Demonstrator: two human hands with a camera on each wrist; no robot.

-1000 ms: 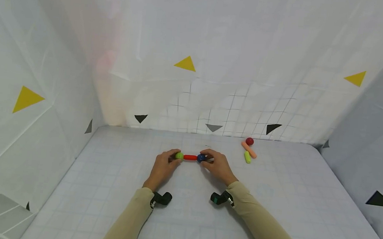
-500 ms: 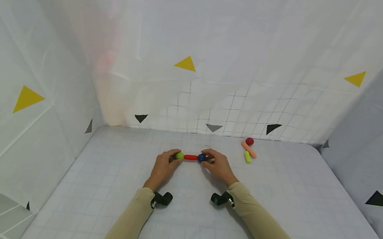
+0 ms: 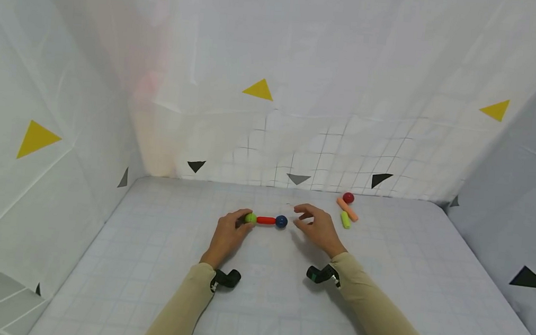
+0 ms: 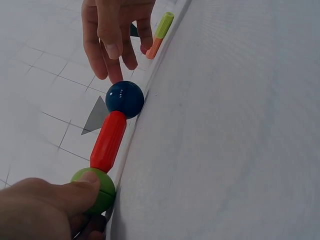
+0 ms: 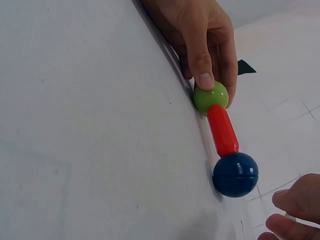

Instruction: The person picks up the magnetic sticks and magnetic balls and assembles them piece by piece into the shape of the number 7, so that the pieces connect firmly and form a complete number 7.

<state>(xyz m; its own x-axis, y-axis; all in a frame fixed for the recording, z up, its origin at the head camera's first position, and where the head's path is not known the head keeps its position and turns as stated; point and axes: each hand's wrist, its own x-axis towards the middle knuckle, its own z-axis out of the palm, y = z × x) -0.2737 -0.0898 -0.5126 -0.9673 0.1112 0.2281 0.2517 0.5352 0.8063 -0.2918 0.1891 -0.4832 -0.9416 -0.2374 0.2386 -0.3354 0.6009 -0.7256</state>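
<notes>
A green ball, a red rod and a blue ball are joined end to end in one straight piece. My left hand pinches the green ball between thumb and fingers, which the left wrist view shows close up. Just right of the blue ball is my right hand, its fingers spread apart and loosely bent, with nothing between them. In the right wrist view a gap shows between the right fingertips and the blue ball.
Toward the back right of the white table lie a dark red ball, an orange rod and a short yellow-green rod. White sheets with yellow and black triangles rise behind and at both sides.
My right hand has let go of the blue ball and moved off to the right, its fingers parting. The left hand keeps its hold on the green ball, and the joined piece stays in place.
</notes>
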